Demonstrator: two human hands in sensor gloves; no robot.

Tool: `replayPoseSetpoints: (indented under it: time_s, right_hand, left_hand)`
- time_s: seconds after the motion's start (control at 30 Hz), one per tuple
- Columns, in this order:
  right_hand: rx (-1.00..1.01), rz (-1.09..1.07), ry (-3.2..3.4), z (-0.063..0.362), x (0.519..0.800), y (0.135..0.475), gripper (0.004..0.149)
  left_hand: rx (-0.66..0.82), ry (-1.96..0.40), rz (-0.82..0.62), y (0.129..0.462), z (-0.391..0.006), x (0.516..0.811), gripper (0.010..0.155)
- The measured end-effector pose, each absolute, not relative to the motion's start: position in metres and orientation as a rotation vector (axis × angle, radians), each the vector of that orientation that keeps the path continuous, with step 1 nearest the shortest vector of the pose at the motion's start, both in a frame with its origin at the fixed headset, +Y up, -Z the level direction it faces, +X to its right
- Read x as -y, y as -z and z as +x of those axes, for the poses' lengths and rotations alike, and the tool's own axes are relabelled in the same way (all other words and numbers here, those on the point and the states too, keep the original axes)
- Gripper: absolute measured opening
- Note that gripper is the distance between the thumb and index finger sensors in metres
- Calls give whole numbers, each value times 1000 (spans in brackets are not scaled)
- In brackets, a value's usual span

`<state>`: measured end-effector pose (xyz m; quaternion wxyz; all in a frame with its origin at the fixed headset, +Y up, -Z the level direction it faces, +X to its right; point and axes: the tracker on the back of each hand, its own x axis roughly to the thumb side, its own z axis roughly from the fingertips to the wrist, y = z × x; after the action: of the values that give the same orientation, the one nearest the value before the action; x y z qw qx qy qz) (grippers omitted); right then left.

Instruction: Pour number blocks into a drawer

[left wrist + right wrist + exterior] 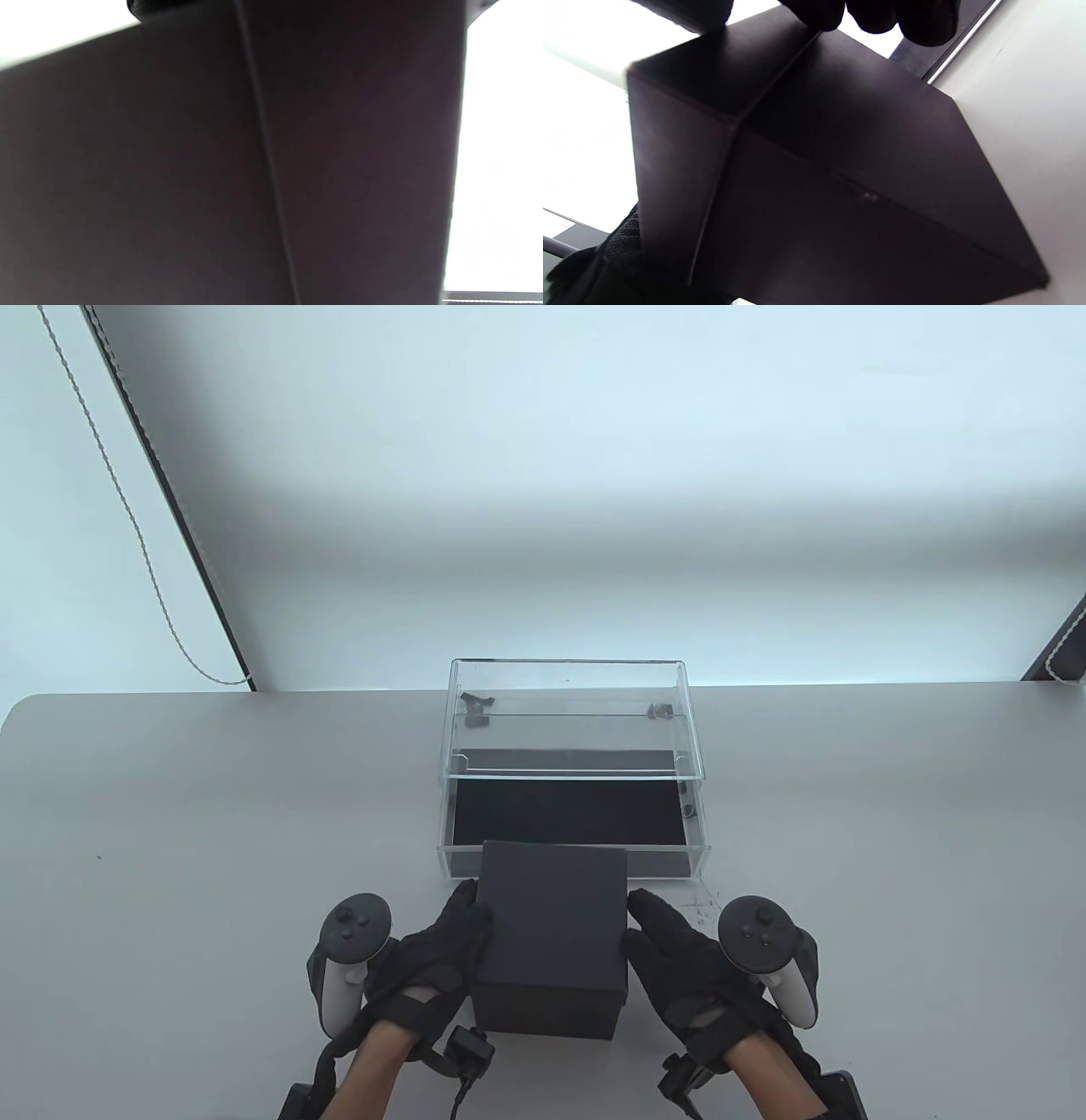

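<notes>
Both hands gripped the black box (pixel 550 937) at lower centre of the table view: left hand (pixel 428 963) flat on its left side, right hand (pixel 687 967) on its right side. Clear drawer (pixel 570 780) sat just above it on the counter (pixel 212 814), pulled open, black liner visible.

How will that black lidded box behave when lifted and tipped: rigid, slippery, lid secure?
The black box probably stays rigid: flat faces, crisp edges. Its matte sides likely resist slipping, but the left hand and right hand only press opposite sides. The lid seam suggests it could slide off when tipped.
</notes>
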<state>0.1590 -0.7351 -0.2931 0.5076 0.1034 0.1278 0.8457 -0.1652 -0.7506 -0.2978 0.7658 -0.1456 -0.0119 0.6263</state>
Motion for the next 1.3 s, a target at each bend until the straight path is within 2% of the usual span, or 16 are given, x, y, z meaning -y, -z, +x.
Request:
replayPoseSetpoints:
  time_s: [0.3, 0.8, 1.3]
  right_hand:
    - [-326, 185, -1795, 157, 754, 295, 76]
    - [-264, 177, -1671, 155, 748, 293, 76]
    - [-65, 323, -1723, 156, 718, 283, 71]
  left_hand:
    - [6, -1438, -316, 291, -152, 755, 86]
    - [42, -1517, -298, 286, -139, 747, 89]
    - [333, -1603, -47, 283, -137, 708, 92]
